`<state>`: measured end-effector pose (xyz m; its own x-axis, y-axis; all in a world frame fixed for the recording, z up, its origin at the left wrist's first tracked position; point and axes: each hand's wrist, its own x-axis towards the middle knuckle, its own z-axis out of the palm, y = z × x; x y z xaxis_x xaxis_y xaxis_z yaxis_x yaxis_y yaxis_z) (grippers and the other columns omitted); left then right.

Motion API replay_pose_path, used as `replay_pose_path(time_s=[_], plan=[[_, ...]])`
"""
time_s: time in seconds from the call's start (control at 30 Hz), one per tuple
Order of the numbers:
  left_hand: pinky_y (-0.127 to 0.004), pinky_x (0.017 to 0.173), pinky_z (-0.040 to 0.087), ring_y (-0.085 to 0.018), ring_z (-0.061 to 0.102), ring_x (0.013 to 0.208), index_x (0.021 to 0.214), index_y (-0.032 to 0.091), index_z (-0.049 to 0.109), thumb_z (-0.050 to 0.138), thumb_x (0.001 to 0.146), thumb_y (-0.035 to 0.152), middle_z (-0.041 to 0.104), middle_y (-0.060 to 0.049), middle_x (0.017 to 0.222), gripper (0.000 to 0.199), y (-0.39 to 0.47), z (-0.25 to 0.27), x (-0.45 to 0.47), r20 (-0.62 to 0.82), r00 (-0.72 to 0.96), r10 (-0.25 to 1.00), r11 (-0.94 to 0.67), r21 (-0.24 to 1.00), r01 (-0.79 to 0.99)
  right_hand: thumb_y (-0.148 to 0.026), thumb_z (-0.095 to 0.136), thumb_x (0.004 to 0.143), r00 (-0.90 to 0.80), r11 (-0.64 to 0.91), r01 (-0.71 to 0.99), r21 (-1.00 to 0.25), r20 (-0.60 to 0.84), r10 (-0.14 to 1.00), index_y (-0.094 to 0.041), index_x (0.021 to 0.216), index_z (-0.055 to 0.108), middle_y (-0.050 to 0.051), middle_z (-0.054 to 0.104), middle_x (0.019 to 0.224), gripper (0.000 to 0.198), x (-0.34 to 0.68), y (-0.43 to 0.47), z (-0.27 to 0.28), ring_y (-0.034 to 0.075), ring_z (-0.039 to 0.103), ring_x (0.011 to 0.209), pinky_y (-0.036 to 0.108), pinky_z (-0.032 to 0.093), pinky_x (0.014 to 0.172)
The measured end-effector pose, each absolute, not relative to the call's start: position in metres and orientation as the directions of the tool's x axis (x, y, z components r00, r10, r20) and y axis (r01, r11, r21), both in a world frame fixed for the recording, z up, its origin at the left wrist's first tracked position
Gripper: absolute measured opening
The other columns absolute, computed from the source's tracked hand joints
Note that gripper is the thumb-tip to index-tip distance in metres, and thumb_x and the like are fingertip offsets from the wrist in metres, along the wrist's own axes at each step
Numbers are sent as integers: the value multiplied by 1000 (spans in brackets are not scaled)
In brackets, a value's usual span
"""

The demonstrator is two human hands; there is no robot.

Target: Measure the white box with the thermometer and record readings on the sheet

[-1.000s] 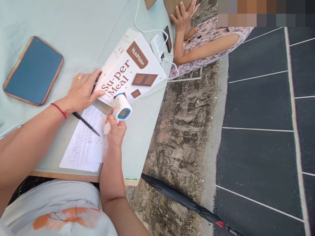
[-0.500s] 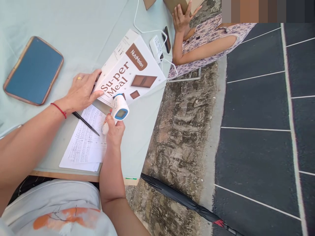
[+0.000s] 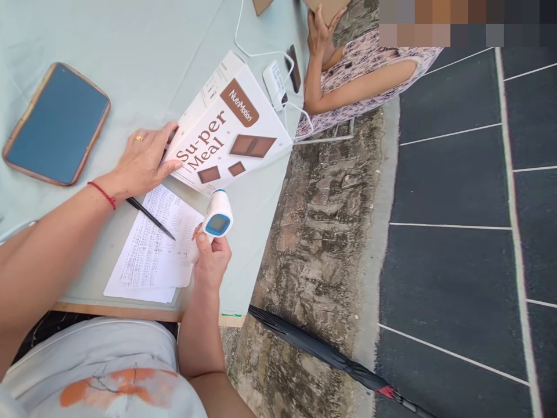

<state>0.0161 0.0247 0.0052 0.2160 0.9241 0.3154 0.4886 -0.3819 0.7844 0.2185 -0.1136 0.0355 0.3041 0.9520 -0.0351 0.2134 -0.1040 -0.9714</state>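
Note:
In the head view my left hand [image 3: 141, 159] grips the near left corner of a white and brown cardboard box [image 3: 265, 125] marked "Su-per Meal", its thumb on the printed face and its fingers at the side. My right hand [image 3: 211, 255] is closed around the handle of a white infrared thermometer [image 3: 219, 216] with a blue-rimmed display. The thermometer is just below the box, apart from it. Beneath my left wrist a black pen [image 3: 152, 219] rests on written paper sheets [image 3: 143, 261], which my right hand partly overlaps.
A tablet [image 3: 58, 125] in a brown case lies on the left of the cloth-covered table [image 3: 130, 52]. Beyond the box are a white power strip [image 3: 274, 81], cables and a dark phone [image 3: 293, 68]. A person's hand [image 3: 319, 38] holds a carton. A folded umbrella [image 3: 304, 342] leans at the table's near edge.
My right hand has drawn the thermometer down and slightly right, away from the box, baring a printed brown square. My left hand stays on the box. The other person's hands and carton have shifted slightly.

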Motion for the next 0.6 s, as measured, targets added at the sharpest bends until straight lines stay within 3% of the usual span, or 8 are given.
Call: replay_pose_path(time_s=[0.1, 0.2, 0.37, 0.6], plan=[[-64, 113, 33, -41, 57, 123, 151, 25, 41, 31, 94, 83, 63, -17, 130, 82, 25, 6, 14, 318, 227, 920, -390, 782, 486, -56, 77, 75, 331, -107, 215, -971, -31, 943, -15, 92, 67, 3, 61, 82, 45, 225, -114, 34, 16, 56, 77, 29, 49, 75], [-66, 113, 33, -43, 55, 126, 154, 25, 37, 44, 90, 81, 62, -16, 132, 84, 25, 5, 12, 312, 251, 916, -398, 779, 485, -56, 78, 72, 375, -122, 337, -933, 14, 927, -15, 105, 70, 5, 66, 93, 53, 238, -104, 28, 18, 58, 83, 32, 50, 80], [-69, 115, 30, -46, 48, 132, 155, 24, 35, 53, 88, 71, 58, -17, 136, 84, 25, 1, 13, 310, 285, 907, -416, 762, 496, -60, 76, 68, 492, -202, 614, -763, 169, 854, -15, 120, 69, 8, 66, 103, 69, 273, -88, 7, 22, 57, 91, 38, 48, 89], [-67, 117, 29, -45, 48, 132, 153, 25, 37, 52, 90, 67, 58, -16, 137, 78, 25, 0, 15, 308, 277, 910, -411, 755, 511, -55, 70, 76, 459, -282, 782, -556, 207, 864, -15, 121, 69, 11, 60, 103, 60, 293, -87, -12, 28, 56, 101, 48, 46, 97]])
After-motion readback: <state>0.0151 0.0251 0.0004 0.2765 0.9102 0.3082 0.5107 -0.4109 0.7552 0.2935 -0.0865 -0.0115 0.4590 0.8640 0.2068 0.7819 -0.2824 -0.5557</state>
